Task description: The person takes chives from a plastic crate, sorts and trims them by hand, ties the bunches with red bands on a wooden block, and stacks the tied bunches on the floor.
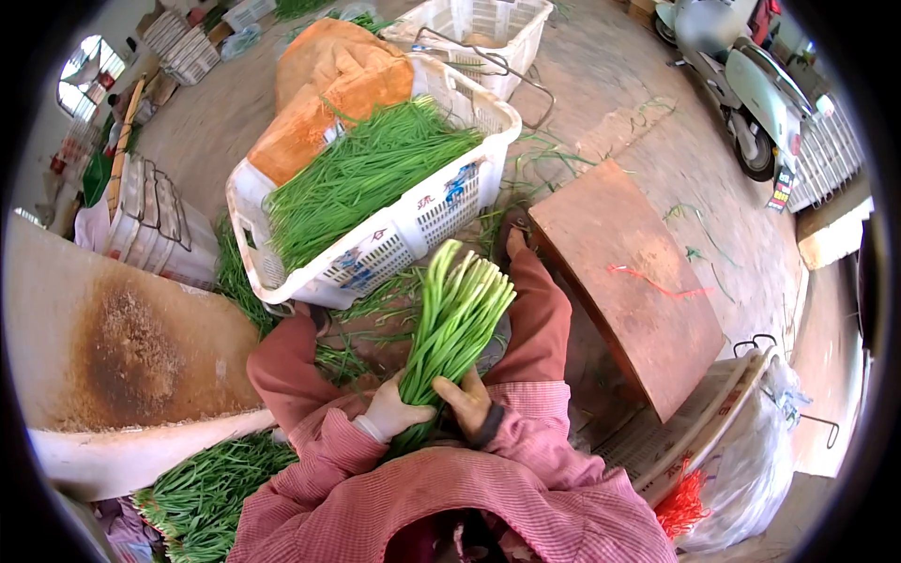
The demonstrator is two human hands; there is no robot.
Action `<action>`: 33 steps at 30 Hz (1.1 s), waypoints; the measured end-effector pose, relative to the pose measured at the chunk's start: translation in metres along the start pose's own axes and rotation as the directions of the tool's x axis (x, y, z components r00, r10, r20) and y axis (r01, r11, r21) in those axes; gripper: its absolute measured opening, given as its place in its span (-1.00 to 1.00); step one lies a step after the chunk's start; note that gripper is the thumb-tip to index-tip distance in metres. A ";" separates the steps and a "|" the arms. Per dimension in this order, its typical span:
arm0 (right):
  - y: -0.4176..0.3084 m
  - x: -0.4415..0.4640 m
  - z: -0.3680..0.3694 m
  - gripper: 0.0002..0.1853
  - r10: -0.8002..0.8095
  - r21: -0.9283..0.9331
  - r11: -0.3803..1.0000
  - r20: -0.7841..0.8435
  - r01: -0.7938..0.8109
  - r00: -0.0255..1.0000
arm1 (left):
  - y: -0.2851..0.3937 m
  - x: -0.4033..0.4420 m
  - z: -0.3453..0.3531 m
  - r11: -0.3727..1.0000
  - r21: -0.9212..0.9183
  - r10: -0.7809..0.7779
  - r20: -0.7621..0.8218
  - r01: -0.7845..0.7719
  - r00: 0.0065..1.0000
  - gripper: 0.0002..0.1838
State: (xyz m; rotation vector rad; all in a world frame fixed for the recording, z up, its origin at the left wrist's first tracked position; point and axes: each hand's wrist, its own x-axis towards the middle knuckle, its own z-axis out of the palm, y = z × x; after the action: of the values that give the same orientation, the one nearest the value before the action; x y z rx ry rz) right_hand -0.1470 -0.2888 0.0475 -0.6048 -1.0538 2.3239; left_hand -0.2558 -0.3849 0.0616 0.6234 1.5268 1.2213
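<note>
A thick bundle of green stalks (455,314) stands upright between my knees, its pale cut ends fanned out at the top. My left hand (396,410), in a light glove, is wrapped round the lower left side of the bundle. On the right side, my bare right hand (466,403) grips the same bundle, thumb across the stalks. The bundle's lower end is hidden against my lap. In front of me a white plastic crate (399,225) holds a heap of long green stalks (375,169) and an orange cloth (343,84).
A brown board (629,281) with a red string (662,286) lies to the right. Loose stalks litter the floor. More greens (216,493) lie at lower left, and red ties (682,507) hang at lower right. A scooter (751,84) stands at the back right.
</note>
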 end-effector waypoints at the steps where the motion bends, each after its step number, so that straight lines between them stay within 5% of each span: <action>1: 0.000 0.006 0.006 -0.32 -0.011 0.003 1.000 -0.008 0.011 1.000 | 0.005 0.004 0.003 0.978 0.206 -0.035 -0.046 0.044 0.998 -0.36; 2: 0.000 0.012 0.011 -0.34 -0.006 -0.047 0.999 -0.080 0.003 0.997 | 0.010 0.008 0.004 0.911 0.402 -0.056 -0.100 0.092 0.993 -0.37; 4: -0.004 0.017 0.011 -0.34 -0.006 -0.092 0.996 -0.155 -0.008 0.988 | 0.010 0.016 0.001 0.924 0.372 -0.083 -0.025 0.086 0.996 -0.35; 6: -0.004 0.017 0.009 -0.31 -0.023 -0.072 0.997 -0.138 0.013 0.990 | -0.008 0.024 -0.008 0.995 0.031 -0.104 0.253 0.099 0.962 -0.28; 10: 0.000 0.010 -0.003 -0.34 0.016 -0.113 0.993 -0.173 -0.036 0.985 | 0.019 0.014 0.009 0.960 -0.106 -0.204 0.368 0.260 0.907 -0.19; 12: 0.003 0.008 -0.003 -0.37 0.003 -0.112 0.993 -0.201 -0.026 0.980 | -0.004 0.019 0.010 0.969 -0.116 -0.161 0.367 0.217 0.916 -0.19; 15: 0.002 0.011 -0.003 -0.43 0.085 0.123 0.991 -0.211 -0.059 0.974 | -0.008 0.019 0.015 0.992 0.028 -0.127 0.139 0.124 0.982 -0.29; 18: 0.012 0.018 -0.001 -0.42 -0.137 -0.158 0.982 -0.254 0.098 0.957 | -0.016 0.022 0.015 0.989 0.132 -0.072 0.070 0.062 0.995 -0.31; 19: 0.012 0.021 0.000 -0.40 -0.155 -0.148 0.982 -0.287 0.116 0.945 | -0.011 0.024 0.017 0.913 0.403 0.046 0.047 -0.061 0.998 -0.29; 20: 0.009 0.022 -0.004 -0.44 -0.042 -0.042 0.999 -0.277 0.032 0.960 | -0.006 0.026 0.023 0.913 0.401 0.051 0.078 -0.078 0.996 -0.29; 22: -0.002 0.025 -0.012 -0.52 0.018 0.063 0.998 -0.358 0.005 0.934 | 0.038 0.027 0.048 0.641 0.758 -0.065 -0.105 0.122 0.992 -0.20; 23: -0.004 0.029 -0.021 -0.59 -0.010 0.106 0.993 -0.358 0.051 0.934 | 0.041 0.035 0.054 0.624 0.772 -0.083 -0.087 0.120 0.993 -0.03; 24: -0.027 0.029 -0.027 -0.60 0.084 0.098 0.994 -0.396 -0.049 0.914 | 0.048 0.043 0.067 0.630 0.773 -0.077 -0.037 0.078 0.996 -0.03; 27: -0.081 0.033 -0.082 -0.60 -0.151 -0.026 0.988 -0.380 0.152 0.913 | 0.068 0.076 0.112 0.644 0.725 0.155 0.189 -0.245 0.970 0.10; 29: -0.144 0.022 -0.125 -0.66 -0.086 -0.102 0.994 -0.404 0.048 0.911 | 0.075 0.107 0.158 0.690 0.602 0.162 0.412 -0.401 0.897 0.14; 31: -0.187 0.014 -0.187 -0.64 -0.095 -0.265 0.962 -0.535 -0.061 0.840 | 0.088 0.125 0.203 0.812 0.477 0.018 0.558 -0.338 0.829 0.24; 32: -0.219 0.006 -0.197 -0.63 0.036 -0.172 0.971 -0.584 -0.168 0.811 | 0.077 0.137 0.222 0.835 0.465 -0.074 0.623 -0.293 0.778 0.21; 33: -0.233 0.004 -0.219 -0.59 -0.046 -0.290 0.940 -0.629 -0.180 0.776 | 0.057 0.145 0.238 0.864 0.386 0.002 0.640 -0.324 0.768 0.18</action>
State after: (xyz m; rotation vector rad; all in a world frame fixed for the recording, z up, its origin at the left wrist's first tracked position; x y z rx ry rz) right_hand 0.0389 -0.0334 0.0977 -1.4584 -1.0944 1.7621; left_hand -0.0950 -0.1509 0.0693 1.3786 1.1944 0.6269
